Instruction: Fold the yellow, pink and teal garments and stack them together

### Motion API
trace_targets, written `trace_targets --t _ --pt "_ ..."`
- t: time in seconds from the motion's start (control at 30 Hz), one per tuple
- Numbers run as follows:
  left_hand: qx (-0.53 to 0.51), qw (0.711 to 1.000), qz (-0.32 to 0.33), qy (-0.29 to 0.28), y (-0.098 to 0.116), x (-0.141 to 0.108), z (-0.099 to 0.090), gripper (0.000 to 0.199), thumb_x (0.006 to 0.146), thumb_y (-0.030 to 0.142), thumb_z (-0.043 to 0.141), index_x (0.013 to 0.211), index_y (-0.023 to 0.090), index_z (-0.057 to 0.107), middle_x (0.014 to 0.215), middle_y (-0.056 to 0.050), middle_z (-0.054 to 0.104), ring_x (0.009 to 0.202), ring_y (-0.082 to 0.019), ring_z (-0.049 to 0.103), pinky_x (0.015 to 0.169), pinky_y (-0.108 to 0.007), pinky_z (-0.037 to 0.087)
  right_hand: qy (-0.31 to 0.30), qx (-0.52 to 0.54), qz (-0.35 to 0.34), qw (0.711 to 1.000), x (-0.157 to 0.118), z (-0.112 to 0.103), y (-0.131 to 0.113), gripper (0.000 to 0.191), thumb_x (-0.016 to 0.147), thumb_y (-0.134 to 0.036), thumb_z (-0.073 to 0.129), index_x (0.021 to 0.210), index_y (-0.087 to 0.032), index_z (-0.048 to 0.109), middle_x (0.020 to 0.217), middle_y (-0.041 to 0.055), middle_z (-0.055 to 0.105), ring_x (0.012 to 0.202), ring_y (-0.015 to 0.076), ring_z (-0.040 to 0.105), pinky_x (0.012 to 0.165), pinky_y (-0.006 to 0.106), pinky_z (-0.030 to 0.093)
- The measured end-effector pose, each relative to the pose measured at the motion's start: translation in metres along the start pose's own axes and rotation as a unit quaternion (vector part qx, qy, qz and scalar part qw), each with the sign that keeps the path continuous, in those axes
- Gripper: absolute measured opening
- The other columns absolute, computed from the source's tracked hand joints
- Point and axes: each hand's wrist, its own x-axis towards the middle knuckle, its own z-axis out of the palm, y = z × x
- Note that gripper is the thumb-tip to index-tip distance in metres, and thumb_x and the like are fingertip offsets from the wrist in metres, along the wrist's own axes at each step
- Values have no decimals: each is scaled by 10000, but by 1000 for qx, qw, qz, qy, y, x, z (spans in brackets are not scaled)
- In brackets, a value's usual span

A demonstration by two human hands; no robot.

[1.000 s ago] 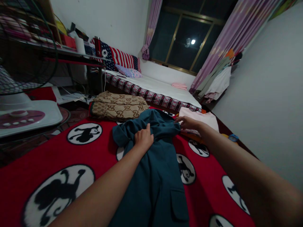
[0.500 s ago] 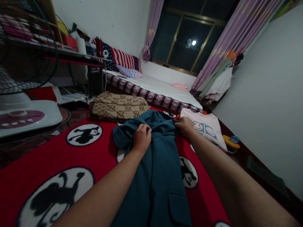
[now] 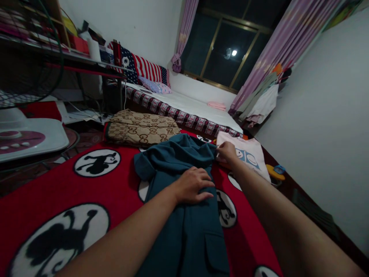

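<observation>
A teal garment [image 3: 170, 242] with a flap pocket lies lengthwise on a red blanket [image 3: 127, 200] printed with white circles and black figures. Its far end is bunched into folds, and a sleeve-like piece sticks out to the left. My left hand [image 3: 194, 185] rests palm down across the garment, fingers spread. My right hand [image 3: 226, 151] is closed in a pinch on the garment's far right edge, close to a pale pink T-shirt [image 3: 253, 148]. My right fingertips are partly hidden.
Beyond the garment lies a folded brown patterned cloth [image 3: 141, 129]. A fan [image 3: 31, 136] stands at left by a cluttered desk [image 3: 86, 63]. Behind is a bed [image 3: 184, 105] under the window. A yellow and blue item [image 3: 275, 172] sits near the right wall.
My left hand has left the bunched folds, moved toward me and to the right, and opened flat on the garment. My right hand stays pinched at the edge.
</observation>
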Motion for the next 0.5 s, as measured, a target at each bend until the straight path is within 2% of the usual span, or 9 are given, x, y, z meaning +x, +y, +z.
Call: trace_targets --t 0.1,0.2,0.27,0.4,0.5 --pt "1 999 -21 -47 2 1 8 223 826 419 654 960 257 730 972 -36 708 947 -211 611 860 -351 425 -62 11 4 998 -3 -2 4 253 715 -348 707 755 -98 703 608 110 677 627 226 654 564 269 465" --pt "-11 998 -46 -46 1 -1 12 155 774 371 707 880 267 749 970 -23 709 908 -205 614 806 -329 446 -74 31 -9 997 -8 5 0 152 693 -270 702 674 -119 704 540 76 656 568 198 637 544 251 457" --pt "-31 997 -53 -50 1 -1 12 122 756 327 721 858 267 755 967 -13 714 895 -197 618 775 -312 460 -48 44 -18 998 -7 8 -6 95 695 -195 652 692 -125 717 594 77 684 638 204 659 595 246 469" --pt "-68 995 -41 -59 0 -2 13 113 740 231 723 842 262 759 940 0 730 916 -191 623 771 -292 479 70 72 -5 995 6 4 -16 283 788 -188 504 941 -105 728 936 147 736 962 253 654 807 270 472" --pt "-77 994 -34 -65 0 -4 13 149 721 181 723 850 248 756 954 1 735 928 -190 622 786 -282 481 116 97 21 988 12 5 -19 332 822 -200 459 1000 -70 706 1059 205 701 1033 288 634 865 307 463"
